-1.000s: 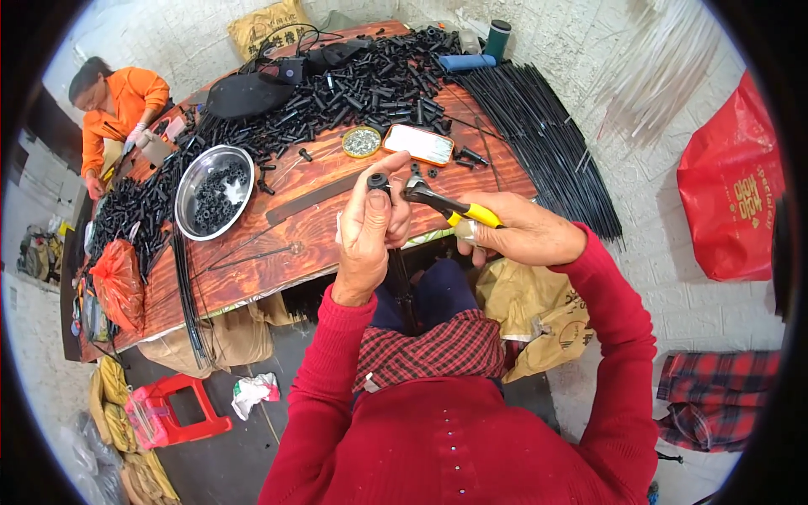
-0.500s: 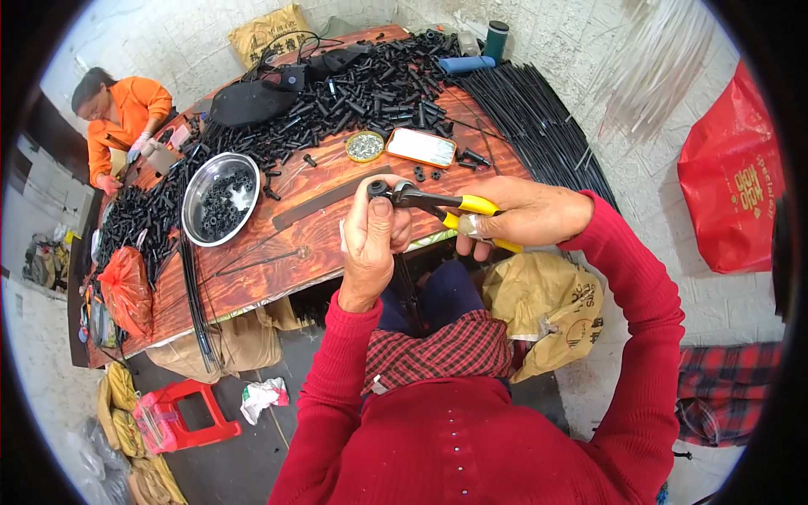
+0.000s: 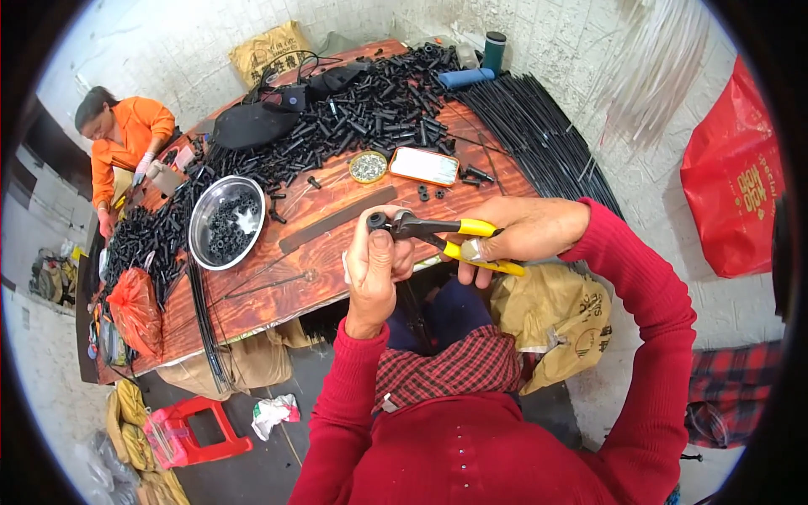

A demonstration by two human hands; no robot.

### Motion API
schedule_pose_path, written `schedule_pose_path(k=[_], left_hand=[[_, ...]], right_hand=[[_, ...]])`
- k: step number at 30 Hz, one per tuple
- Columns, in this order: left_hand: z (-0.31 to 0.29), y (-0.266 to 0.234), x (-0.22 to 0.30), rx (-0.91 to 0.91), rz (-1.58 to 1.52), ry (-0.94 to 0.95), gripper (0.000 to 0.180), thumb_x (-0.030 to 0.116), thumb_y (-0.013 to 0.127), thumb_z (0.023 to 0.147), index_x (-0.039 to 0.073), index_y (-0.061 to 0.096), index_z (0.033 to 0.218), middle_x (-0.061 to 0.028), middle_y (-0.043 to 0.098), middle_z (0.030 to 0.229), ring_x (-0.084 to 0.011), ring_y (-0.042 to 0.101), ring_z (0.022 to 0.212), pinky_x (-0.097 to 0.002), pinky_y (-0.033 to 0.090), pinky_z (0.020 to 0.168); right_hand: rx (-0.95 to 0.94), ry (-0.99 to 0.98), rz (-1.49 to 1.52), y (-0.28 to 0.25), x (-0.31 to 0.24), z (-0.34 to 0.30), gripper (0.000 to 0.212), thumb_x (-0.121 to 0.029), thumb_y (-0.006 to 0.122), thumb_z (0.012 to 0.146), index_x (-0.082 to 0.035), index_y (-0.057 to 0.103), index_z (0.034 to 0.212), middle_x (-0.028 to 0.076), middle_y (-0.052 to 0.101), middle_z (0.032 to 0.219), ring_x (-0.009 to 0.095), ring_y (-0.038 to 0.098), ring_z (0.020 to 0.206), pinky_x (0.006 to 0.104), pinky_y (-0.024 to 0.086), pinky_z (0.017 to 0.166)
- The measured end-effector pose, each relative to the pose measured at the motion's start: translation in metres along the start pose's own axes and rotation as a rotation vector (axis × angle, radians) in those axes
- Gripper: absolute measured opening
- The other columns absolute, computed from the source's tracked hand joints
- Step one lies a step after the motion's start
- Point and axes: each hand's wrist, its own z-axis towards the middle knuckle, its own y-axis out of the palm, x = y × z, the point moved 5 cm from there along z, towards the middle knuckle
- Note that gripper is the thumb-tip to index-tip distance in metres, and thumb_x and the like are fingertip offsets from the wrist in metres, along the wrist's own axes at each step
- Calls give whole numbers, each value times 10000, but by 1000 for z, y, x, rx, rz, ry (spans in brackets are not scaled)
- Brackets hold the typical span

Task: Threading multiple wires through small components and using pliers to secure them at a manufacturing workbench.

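Observation:
My right hand (image 3: 513,225) is closed round the handles of yellow-handled pliers (image 3: 475,227). The dark jaws point left and meet the top of a small black tubular part (image 3: 378,221). My left hand (image 3: 372,265) grips that part upright, thumb in front and fingers behind. Thin dark rods seem to hang below my left hand, over my lap. Whether the jaws bite the part or only touch it is hard to see. On the table beyond lie a round tin of small metal bits (image 3: 368,167) and a white-topped rectangular tin (image 3: 424,166).
A steel bowl of black rings (image 3: 195,220) stands on the wooden table (image 3: 252,290), left of a flat dark bar (image 3: 337,220). Black tubes (image 3: 353,109) are heaped behind. Long black rods (image 3: 547,135) lie at right. A co-worker in orange (image 3: 135,135) works at far left.
The whole scene has shifted slightly down and right at the left side as my view turns. My hands keep hold of the pliers and the black part. The co-worker's hands have moved a little.

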Motion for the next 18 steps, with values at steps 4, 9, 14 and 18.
schedule_pose_path(k=[4, 9, 14, 18], left_hand=[[3, -1, -1, 8, 35, 3, 431, 392, 426, 1030, 1, 472, 1204, 44, 346, 625, -26, 272, 512, -201, 218, 462], [4, 2, -3, -19, -15, 14, 416, 366, 456, 1022, 1, 469, 1221, 27, 364, 664, -31, 292, 515, -183, 229, 452], [2, 6, -1, 14, 53, 29, 426, 377, 450, 1023, -3, 474, 1215, 35, 344, 637, -33, 278, 503, -191, 218, 447], [1, 8, -2, 26, 87, 33, 440, 387, 442, 1024, -10, 479, 1210, 36, 344, 627, -34, 273, 495, -198, 212, 444]], right_hand=[[-8, -14, 33, -3, -1, 0, 298, -148, 484, 974, 39, 519, 1204, 125, 659, 1011, 171, 666, 854, 295, 533, 730], [-9, -9, -20, -8, 0, -2, 314, -132, 485, 935, 43, 532, 1192, 127, 667, 1005, 178, 674, 839, 298, 533, 709], [46, -31, -144, -11, -4, -6, 308, -148, 463, 929, 11, 544, 1180, 118, 666, 967, 164, 661, 785, 299, 531, 689], [53, 24, -201, -10, -10, -11, 297, -145, 452, 931, 12, 546, 1165, 118, 663, 951, 164, 657, 761, 306, 533, 675]])
